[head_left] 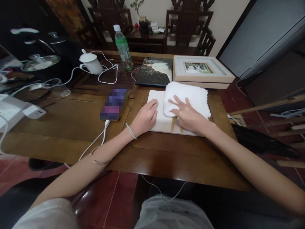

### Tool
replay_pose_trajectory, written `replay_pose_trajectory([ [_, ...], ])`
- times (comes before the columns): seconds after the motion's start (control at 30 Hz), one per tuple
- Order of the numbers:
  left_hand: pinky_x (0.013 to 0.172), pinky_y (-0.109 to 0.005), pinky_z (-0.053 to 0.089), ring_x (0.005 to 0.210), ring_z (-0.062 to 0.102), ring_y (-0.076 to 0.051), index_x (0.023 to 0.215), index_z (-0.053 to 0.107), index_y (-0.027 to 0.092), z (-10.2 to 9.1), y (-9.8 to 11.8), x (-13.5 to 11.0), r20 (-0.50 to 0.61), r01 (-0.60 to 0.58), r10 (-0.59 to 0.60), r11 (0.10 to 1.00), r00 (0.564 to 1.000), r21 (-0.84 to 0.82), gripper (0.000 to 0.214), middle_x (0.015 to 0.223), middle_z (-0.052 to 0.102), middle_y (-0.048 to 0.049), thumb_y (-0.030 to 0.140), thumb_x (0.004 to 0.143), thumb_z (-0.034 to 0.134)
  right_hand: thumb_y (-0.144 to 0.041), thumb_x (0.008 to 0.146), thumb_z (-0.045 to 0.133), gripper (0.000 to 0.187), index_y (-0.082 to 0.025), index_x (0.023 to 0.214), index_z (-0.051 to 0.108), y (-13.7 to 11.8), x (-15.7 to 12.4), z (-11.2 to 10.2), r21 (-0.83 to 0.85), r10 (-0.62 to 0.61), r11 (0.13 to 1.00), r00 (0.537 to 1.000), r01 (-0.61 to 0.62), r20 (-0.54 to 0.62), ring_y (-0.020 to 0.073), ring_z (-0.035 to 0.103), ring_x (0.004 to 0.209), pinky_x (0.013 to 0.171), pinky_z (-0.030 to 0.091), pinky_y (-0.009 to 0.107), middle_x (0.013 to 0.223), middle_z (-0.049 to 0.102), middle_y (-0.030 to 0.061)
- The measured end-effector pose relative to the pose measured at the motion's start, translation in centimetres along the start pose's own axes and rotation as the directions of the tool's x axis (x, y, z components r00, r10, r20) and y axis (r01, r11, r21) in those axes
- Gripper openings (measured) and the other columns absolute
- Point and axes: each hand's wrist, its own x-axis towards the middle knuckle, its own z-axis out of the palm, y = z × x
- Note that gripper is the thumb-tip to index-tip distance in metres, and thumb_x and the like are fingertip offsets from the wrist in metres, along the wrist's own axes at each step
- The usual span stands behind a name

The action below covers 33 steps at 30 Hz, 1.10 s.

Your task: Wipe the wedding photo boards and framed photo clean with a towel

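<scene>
Right hand [188, 117] lies on white towel [190, 93], fingers [173, 104] spread flat; left hand [145, 117] rests loosely curled on white board [160, 125], neither grasping anything.

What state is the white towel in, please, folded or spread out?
Folded: the white towel lies as a thick, compact pad with a rounded, doubled left edge beneath the right hand.

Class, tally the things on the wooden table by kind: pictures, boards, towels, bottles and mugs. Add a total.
Pictures: 2
White board: 1
Towel: 1
Bottle: 1
Mug: 1
Total: 6
</scene>
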Motion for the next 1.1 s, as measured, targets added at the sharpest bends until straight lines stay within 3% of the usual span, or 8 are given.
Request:
replay_pose_trajectory([
  [0.13,0.115,-0.048,0.033,0.136,0.039,-0.029,0.131,0.048,0.002,0.1,0.0,0.0,0.006,0.005,-0.005,1.0,1.0,-0.007,0.043,0.14,0.047,-0.0226,0.018,0.094,0.034,-0.001,0.074,0.045,0.043,-0.013,0.108,0.067,-4.3,-3.8,0.3,-0.035,-0.04,0.999,0.999,0.041,0.021,0.0407,0.018,0.142,0.106,0.022,0.072,0.15,0.036,0.0176],
  [0.33,0.114,-0.05,0.032,0.137,0.038,-0.028,0.132,0.048,0.009,0.2,-0.2,0.0,0.013,0.018,-0.018,1.0,1.0,-0.012,0.042,0.142,0.047,-0.018,0.018,0.093,0.037,-0.006,0.075,0.048,0.036,-0.015,0.103,0.069,-8.2,-7.3,0.0,0.0,-0.097,0.995,0.994,0.097,0.045,0.0394,0.02,0.142,0.107,0.025,0.07,0.15,0.035,0.0168],
  [0.47,0.115,-0.048,0.032,0.137,0.038,-0.027,0.132,0.048,0.009,0.1,-0.1,0.0,0.015,0.016,-0.016,1.0,1.0,-0.005,0.041,0.142,0.047,-0.0165,0.018,0.093,0.036,-0.005,0.075,0.047,0.04,-0.013,0.107,0.069,-7.2,-6.0,-0.3,0.018,-0.067,0.998,0.996,0.066,0.066,0.0401,0.022,0.141,0.106,0.024,0.071,0.149,0.037,0.0184],
  [0.63,0.115,-0.047,0.032,0.136,0.039,-0.029,0.131,0.048,0.004,0.0,-0.1,0.0,0.02,0.017,-0.017,1.0,1.0,-0.007,0.042,0.142,0.046,-0.0207,0.018,0.093,0.037,0.0,0.072,0.044,0.048,-0.013,0.113,0.065,-3.2,-1.7,-0.3,0.004,0.007,1.0,0.999,-0.007,0.031,0.0375,0.022,0.142,0.107,0.022,0.07,0.148,0.039,0.0171],
  [0.83,0.114,-0.05,0.033,0.136,0.039,-0.029,0.134,0.047,0.009,0.2,-0.3,0.0,0.003,-0.002,0.002,0.999,1.0,-0.033,0.042,0.142,0.046,-0.018,0.019,0.094,0.037,-0.001,0.076,0.038,0.049,-0.01,0.119,0.06,0.2,2.4,-0.4,-0.005,0.063,0.998,0.997,-0.064,-0.039,0.0341,0.021,0.142,0.106,0.023,0.069,0.148,0.039,0.0199],
  [0.97,0.113,-0.05,0.034,0.135,0.04,-0.029,0.133,0.047,0.007,0.2,-0.3,-0.1,-0.011,-0.011,0.011,1.0,1.0,-0.024,0.042,0.141,0.047,-0.0201,0.019,0.094,0.036,-0.002,0.076,0.041,0.05,-0.01,0.12,0.061,-0.9,1.8,-0.1,-0.046,0.064,0.997,0.998,-0.064,0.009,0.0377,0.017,0.143,0.105,0.02,0.071,0.15,0.035,0.0189],
  [1.1,0.113,-0.049,0.034,0.135,0.04,-0.029,0.132,0.047,0.004,0.3,-0.3,-0.1,-0.013,-0.008,0.008,1.0,1.0,-0.009,0.042,0.14,0.047,-0.0218,0.019,0.094,0.035,-0.004,0.078,0.044,0.045,-0.013,0.116,0.065,-4.5,-1.6,0.6,-0.073,0.006,0.997,0.999,-0.004,0.038,0.0397,0.017,0.142,0.107,0.017,0.071,0.151,0.035,0.017],
])
